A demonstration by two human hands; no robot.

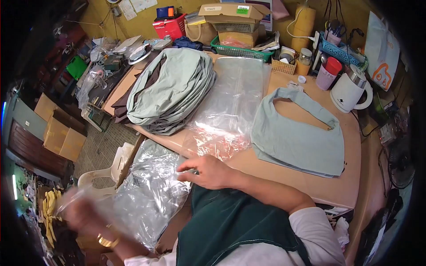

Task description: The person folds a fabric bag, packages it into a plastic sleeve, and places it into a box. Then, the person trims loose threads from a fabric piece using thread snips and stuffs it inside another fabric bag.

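A clear plastic bag (148, 195) with a grey-green cloth bag inside hangs over the table's near left edge, in front of me. My left hand (84, 215), smeared by motion and wearing a gold watch, grips the far left end of this plastic. Over its right end is my right hand (208, 172), thumb and forefinger apart with a gap between them. A grey-green cloth shoulder bag (297, 137) lies flat on the right of the table. Left of it rests a stack of clear plastic bags (235, 88).
A tall pile of grey-green cloth bags (173, 93) stands at the table's (310, 186) left. A white electric kettle (348, 91), a pink tumbler (328, 75) and a green basket (242, 52) line the back. A plastic chair (111, 168) stands at left.
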